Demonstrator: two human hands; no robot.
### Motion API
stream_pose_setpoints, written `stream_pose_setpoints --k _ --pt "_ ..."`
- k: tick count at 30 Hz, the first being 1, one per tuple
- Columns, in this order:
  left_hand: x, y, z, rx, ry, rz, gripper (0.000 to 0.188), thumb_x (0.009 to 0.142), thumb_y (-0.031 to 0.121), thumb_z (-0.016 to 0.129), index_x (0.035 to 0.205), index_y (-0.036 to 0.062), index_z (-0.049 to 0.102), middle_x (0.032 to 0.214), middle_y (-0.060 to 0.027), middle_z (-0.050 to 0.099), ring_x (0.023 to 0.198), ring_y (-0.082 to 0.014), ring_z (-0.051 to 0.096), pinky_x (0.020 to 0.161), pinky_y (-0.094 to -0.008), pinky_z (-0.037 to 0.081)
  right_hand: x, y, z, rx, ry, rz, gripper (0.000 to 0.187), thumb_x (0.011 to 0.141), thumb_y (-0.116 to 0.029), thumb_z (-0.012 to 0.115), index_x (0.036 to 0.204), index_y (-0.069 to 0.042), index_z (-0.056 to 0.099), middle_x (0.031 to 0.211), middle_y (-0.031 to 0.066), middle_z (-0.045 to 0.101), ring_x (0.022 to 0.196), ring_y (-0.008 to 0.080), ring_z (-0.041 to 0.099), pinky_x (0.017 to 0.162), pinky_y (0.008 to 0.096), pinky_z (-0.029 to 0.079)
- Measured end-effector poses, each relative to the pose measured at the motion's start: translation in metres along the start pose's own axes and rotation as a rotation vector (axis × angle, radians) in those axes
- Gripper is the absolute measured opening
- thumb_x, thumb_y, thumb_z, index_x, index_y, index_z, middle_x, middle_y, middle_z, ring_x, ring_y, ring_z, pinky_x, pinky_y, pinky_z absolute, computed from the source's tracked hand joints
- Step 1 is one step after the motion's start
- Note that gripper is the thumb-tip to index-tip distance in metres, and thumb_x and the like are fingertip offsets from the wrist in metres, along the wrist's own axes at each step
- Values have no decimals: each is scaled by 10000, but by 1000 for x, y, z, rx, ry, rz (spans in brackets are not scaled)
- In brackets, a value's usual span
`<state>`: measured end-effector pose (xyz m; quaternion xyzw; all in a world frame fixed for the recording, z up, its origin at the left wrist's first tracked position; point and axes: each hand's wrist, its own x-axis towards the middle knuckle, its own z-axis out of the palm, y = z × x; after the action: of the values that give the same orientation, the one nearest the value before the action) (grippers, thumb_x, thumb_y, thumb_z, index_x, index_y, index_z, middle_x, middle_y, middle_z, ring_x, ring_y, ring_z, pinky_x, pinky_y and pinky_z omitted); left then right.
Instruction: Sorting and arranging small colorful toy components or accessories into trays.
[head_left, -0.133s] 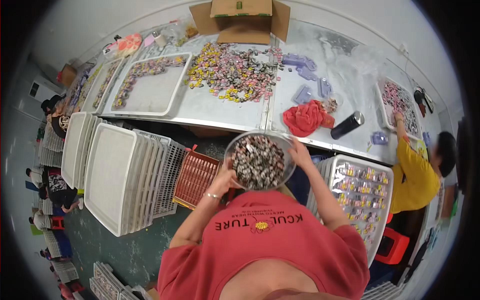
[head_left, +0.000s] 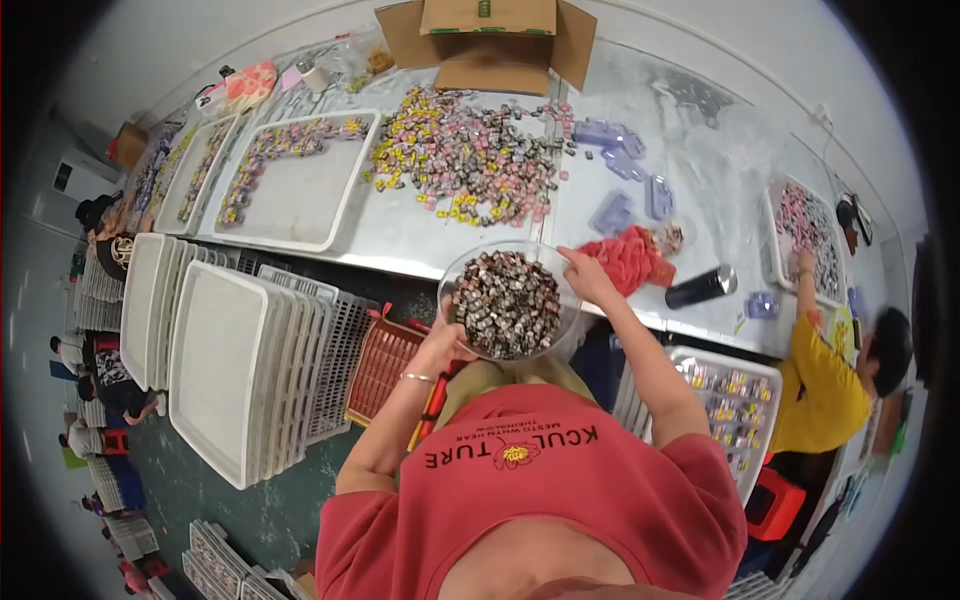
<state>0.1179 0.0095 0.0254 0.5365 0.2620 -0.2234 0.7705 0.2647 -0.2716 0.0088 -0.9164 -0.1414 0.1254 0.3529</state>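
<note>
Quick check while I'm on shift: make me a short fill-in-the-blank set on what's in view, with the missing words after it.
The left hand and right hand hold one clear bowl; the bangle is on the ____ wrist.
The crumpled cloth on the table is coloured ____.
The co-worker at the picture's right wears a shirt coloured ____.
The open box at the back is made of ____.

Missing words: left; red; yellow; cardboard.

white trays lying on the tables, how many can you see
3: one tray left of the loose pile, another tray further left, a third tray far right, by the person in yellow. More may be hidden.
</note>
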Motion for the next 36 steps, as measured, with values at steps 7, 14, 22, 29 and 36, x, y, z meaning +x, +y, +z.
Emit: stream_pose_setpoints --k 7,14,22,29,36 --pt "129 114 -48 15 6 -131 947 707 20 482 1443 260 -65 970 -164 592 730 -332 644 586 -448 557 197 -41 -19 -146 -258 -20 330 750 -144 529 1048 -57 638 863 224 647 775 354 639 712 396 520" --pt "235 186 -96 -2 -272 -264 565 747 178 497 1263 91 285 934 -282 579 765 -440 646 599 -402 585 333 -16 -3 -313 -457 165 198 699 -137 570 785 18 659 695 178 651 597 287 636 521 381 511" --pt "287 211 -130 -4 -368 -398 393 798 323 475 1004 -11 446 946 -331 603 822 -414 652 656 -377 578 394 -67 -12 -390 -672 325 218 735 -51 446 633 73 593 618 190 625 491 268 619 422 377 485" --pt "282 235 -106 -129 -425 -366 404 800 329 508 1055 35 402 978 -353 577 827 -402 657 654 -368 581 426 -79 -50 -405 -661 311 205 728 -49 451 630 61 594 583 188 615 475 250 619 398 363 465" --pt "271 241 -87 -143 -414 -375 560 816 377 537 1218 27 365 987 -337 574 850 -379 659 653 -349 588 438 -92 -67 -461 -714 301 178 679 -4 464 624 105 593 573 204 619 475 244 628 376 351 430"
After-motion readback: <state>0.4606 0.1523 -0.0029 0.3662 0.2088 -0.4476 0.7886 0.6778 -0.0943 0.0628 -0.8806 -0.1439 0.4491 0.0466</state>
